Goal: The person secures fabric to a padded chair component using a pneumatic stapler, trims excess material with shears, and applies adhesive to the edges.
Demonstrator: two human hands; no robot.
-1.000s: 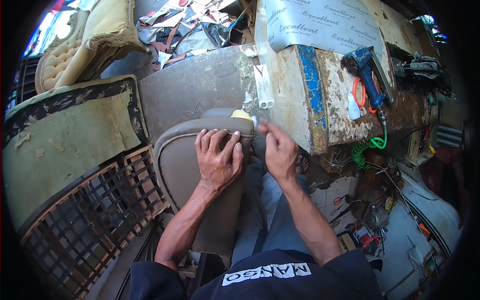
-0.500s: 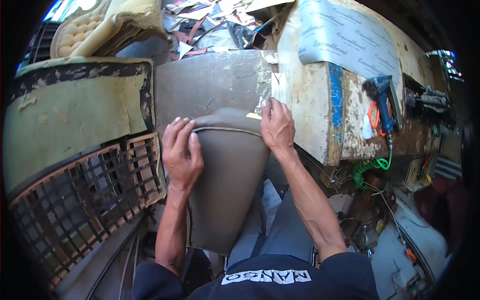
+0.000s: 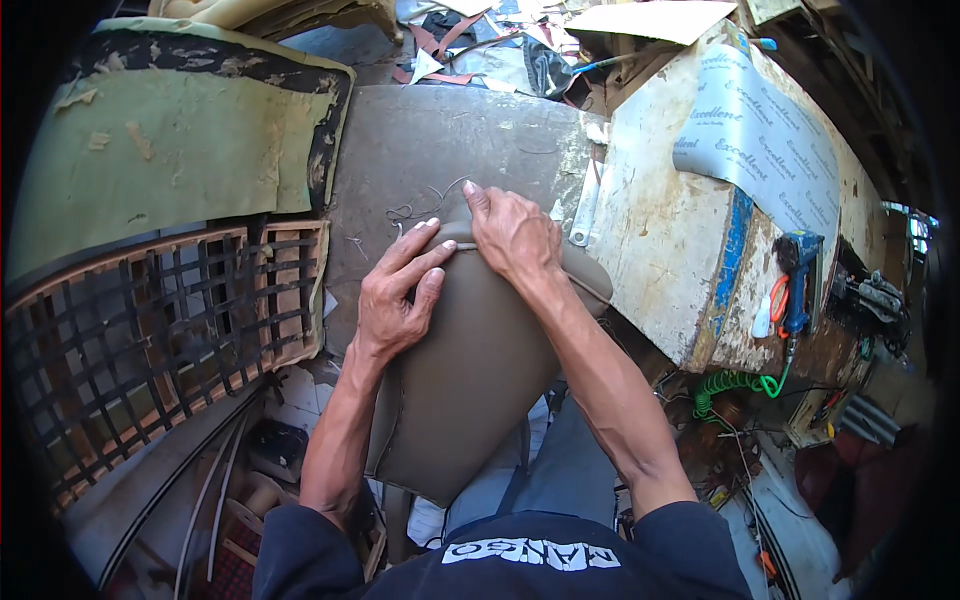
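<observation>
Two hands on it rn, both up at the far end of the brown padded piece [image 3: 470, 370], fwiw. Your L hand [image 3: 395, 300] is pretty loose, fingers spread w/ the thumb apart, tips at the top-left edge. Your R hand [image 3: 515, 235] is draped over the top, thumb pointing away from you, other fingers curled; can't tell if they're actually clamped on, since the far side is hidden.

Main thing imo: nearly all of the piece lies on your side of the grip. Its long axis runs from your fingertips back toward your lap, w/ the lower end swung a bit to the L. R hand is nearer the crest, L is just beside it and a touch closer to you. Your R forearm crosses over the right side, and a rounded bit [image 3: 592, 275] pokes out past it. Pale piping [image 3: 466, 246] shows right btwn your hands.

Around the grip: loose thread [image 3: 400, 212] just past your L fingertips on the grey surface [image 3: 420, 130], webbed frame [image 3: 290, 290] off to the L, wooden bench [image 3: 650, 230] to the R, blue air tool [image 3: 797, 285] well apart on its far side.
</observation>
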